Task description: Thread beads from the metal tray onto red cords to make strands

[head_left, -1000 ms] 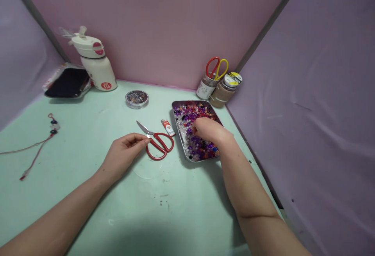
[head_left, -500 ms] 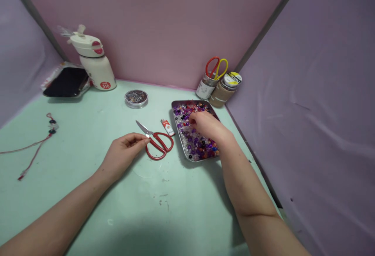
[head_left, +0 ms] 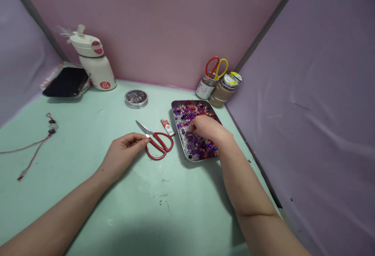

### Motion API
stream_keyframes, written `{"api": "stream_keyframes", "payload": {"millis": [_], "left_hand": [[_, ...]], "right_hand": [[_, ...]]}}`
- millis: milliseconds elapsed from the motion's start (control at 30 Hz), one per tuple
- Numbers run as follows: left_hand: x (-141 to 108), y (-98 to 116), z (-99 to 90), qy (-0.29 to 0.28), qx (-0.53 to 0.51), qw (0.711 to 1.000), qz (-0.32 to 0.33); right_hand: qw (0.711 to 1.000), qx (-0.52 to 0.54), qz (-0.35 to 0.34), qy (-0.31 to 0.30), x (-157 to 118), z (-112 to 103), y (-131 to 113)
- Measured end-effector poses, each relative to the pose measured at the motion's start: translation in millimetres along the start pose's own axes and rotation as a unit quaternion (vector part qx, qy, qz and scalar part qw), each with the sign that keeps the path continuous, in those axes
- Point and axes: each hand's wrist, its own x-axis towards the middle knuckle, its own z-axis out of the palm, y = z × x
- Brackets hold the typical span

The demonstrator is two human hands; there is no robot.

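My left hand (head_left: 125,150) hovers over or rests on the table with thumb and forefinger pinched together; whatever is between them is too small to make out. Its fingertips come right up to the red-handled scissors (head_left: 156,143), which lie with the blades pointing back left. Over a metal tray (head_left: 185,153) of mixed beads, my right hand (head_left: 205,127) reaches down with its fingers curled into the beads (head_left: 202,144). Those beads are purple, clear, black, red and orange. The right fingertips are partly hidden, so what they pinch does not show.
A lighter (head_left: 167,127) lies between scissors and tray. Behind stand a round clear case (head_left: 136,98), a white bottle (head_left: 98,68), a jar with red and yellow handles (head_left: 206,87) and a lidded jar (head_left: 222,92). At left are a beaded cord (head_left: 41,143) and a phone-like black slab (head_left: 67,82).
My right hand has shifted slightly nearer to me within the tray, its fingers now further down among the beads. My left hand stays where it was.
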Motion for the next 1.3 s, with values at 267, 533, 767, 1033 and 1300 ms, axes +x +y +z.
{"api": "stream_keyframes", "payload": {"millis": [267, 533, 767, 1033, 1300], "left_hand": [[-1.0, 2.9, -0.2, 0.002, 0.005, 1.000, 0.002], [-1.4, 4.5, 0.3, 0.000, -0.007, 1.000, -0.003], [-1.7, 2.4, 0.9, -0.001, -0.024, 1.000, 0.001], [-3.6, 2.9, 0.8, 0.008, -0.070, 0.997, 0.016], [-3.0, -0.7, -0.8, 0.039, -0.078, 0.994, 0.070]], "right_hand": [[1.000, -0.008, 0.003, -0.015, 3.9, 8.3, -6.3], [0.999, -0.046, 0.003, -0.013, 7.7, 13.1, -11.9], [0.999, -0.033, 0.013, 0.011, -0.1, 3.5, -11.4], [0.936, 0.290, -0.142, 0.143, -18.7, -13.5, -43.7], [0.727, 0.669, -0.153, 0.029, 1.3, 19.7, -79.8]]}}
